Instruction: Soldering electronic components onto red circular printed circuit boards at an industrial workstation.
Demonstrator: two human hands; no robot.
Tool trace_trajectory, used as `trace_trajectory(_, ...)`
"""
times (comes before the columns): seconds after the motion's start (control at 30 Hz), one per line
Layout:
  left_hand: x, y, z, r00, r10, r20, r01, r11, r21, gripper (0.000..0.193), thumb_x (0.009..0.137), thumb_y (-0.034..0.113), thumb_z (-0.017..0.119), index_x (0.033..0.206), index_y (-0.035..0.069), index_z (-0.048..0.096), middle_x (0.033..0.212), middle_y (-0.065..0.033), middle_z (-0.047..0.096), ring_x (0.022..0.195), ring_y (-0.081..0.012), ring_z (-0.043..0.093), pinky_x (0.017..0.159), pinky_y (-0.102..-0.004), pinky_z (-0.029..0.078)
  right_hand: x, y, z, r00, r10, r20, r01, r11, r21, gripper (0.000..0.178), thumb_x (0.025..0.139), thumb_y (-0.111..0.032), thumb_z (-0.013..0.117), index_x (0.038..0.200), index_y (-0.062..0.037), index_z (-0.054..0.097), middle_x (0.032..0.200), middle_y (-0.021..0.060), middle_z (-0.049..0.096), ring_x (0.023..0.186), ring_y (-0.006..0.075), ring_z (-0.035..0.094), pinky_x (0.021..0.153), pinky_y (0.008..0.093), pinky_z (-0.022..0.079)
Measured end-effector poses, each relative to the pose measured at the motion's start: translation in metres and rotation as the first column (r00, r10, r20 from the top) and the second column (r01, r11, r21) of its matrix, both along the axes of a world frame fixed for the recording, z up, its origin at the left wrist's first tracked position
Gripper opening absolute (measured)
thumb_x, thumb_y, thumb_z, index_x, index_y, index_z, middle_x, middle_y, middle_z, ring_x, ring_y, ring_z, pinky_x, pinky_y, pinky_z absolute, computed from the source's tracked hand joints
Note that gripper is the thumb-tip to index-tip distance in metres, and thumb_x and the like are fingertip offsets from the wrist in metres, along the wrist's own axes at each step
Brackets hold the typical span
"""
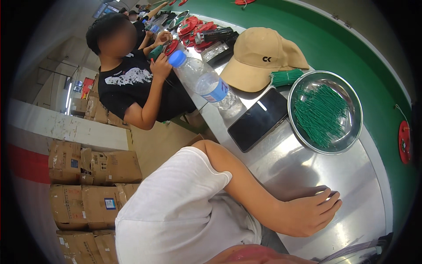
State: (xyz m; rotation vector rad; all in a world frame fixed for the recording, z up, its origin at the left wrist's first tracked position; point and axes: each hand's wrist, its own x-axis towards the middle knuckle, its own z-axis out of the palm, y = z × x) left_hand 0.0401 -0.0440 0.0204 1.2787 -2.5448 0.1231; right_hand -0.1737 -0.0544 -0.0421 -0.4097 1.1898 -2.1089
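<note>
My left hand (313, 213) rests on the shiny metal tabletop (281, 176), fingers loosely bent and a little apart. Nothing can be made out in its grasp. Beyond it stands a round steel bowl (361, 115) with many thin green wire pieces (320, 115) inside. A black smartphone (258, 119) lies left of the bowl. Against the bowl's far side is a bundle of green wires (285, 78), beside a beige cap (257, 50). My right hand does not show; at the lower edge is a blurred reddish shape (252, 254) I cannot make out.
A blue-capped plastic bottle (204, 81) stands near the table's left edge. Farther along, a co-worker (136, 83) handles something near red discs (189, 28). A green belt-like surface (351, 48) runs along the far side. Cardboard boxes (94, 200) are stacked on the left.
</note>
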Motion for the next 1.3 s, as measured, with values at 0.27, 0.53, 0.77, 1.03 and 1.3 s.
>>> trace_trajectory(0.27, 0.000, 0.000, -0.001, 1.000, 0.011, -0.023, -0.011, 1.000, 0.006, 0.051, 0.090, 0.032, 0.052, 0.119, -0.008, 0.062, 0.132, -0.0328, 0.054, 0.123, -0.0478, 0.050, 0.098, -0.0567, 0.041, 0.010, 0.000, 0.013, 1.000, -0.012, -0.001, 0.012, 0.999, 0.036, 0.037, 0.092, -0.040, 0.057, 0.095, -0.0042, 0.063, 0.068, 0.0017, 0.055, 0.048, 0.0114, 0.048, 0.042, 0.0241, 0.036)
trace_trajectory(0.53, 0.000, -0.002, -0.003, 0.999, 0.008, -0.042, -0.008, 1.000, 0.010, 0.051, 0.088, 0.032, 0.052, 0.117, -0.007, 0.063, 0.131, -0.0327, 0.054, 0.123, -0.0479, 0.050, 0.098, -0.0571, 0.040, 0.013, -0.001, 0.027, 1.000, -0.016, -0.009, 0.017, 0.998, 0.066, 0.037, 0.092, -0.041, 0.058, 0.094, -0.0043, 0.063, 0.068, 0.0015, 0.055, 0.049, 0.0116, 0.048, 0.043, 0.0244, 0.036)
trace_trajectory(0.77, 0.015, -0.004, 0.010, 0.995, -0.046, -0.084, 0.045, 0.999, -0.019, 0.043, 0.086, 0.028, 0.055, 0.113, -0.005, 0.063, 0.127, -0.0308, 0.056, 0.118, -0.0447, 0.054, 0.095, -0.0532, 0.043, -0.021, 0.026, 0.068, 0.984, -0.128, -0.124, 0.133, 0.990, 0.035, 0.037, 0.092, -0.041, 0.058, 0.094, -0.0044, 0.063, 0.067, 0.0013, 0.054, 0.049, 0.0118, 0.048, 0.043, 0.0247, 0.036)
trace_trajectory(1.03, 0.110, -0.091, 0.035, 0.855, 0.017, -0.519, -0.212, 0.924, -0.318, 0.014, 0.076, 0.011, 0.069, 0.088, 0.003, 0.068, 0.089, -0.0143, 0.068, 0.088, -0.0337, 0.063, 0.079, -0.0454, 0.049, -0.060, 0.057, 0.032, 0.995, 0.067, -0.081, -0.073, 0.994, -0.078, 0.040, 0.101, -0.027, 0.042, 0.119, 0.0082, 0.048, 0.113, 0.0144, 0.058, 0.068, 0.0140, 0.048, 0.060, 0.0278, 0.040)
trace_trajectory(1.3, 0.147, -0.119, -0.002, 0.884, 0.365, -0.294, -0.343, 0.931, 0.125, 0.070, 0.084, 0.045, 0.067, 0.140, 0.007, 0.051, 0.144, -0.0185, 0.048, 0.135, -0.0340, 0.043, 0.112, -0.0454, 0.033, -0.049, 0.055, 0.038, 0.994, 0.067, -0.091, -0.065, 0.997, 0.032, 0.041, 0.100, -0.029, 0.042, 0.114, 0.0069, 0.056, 0.090, 0.0106, 0.059, 0.060, 0.0120, 0.047, 0.053, 0.0252, 0.037)
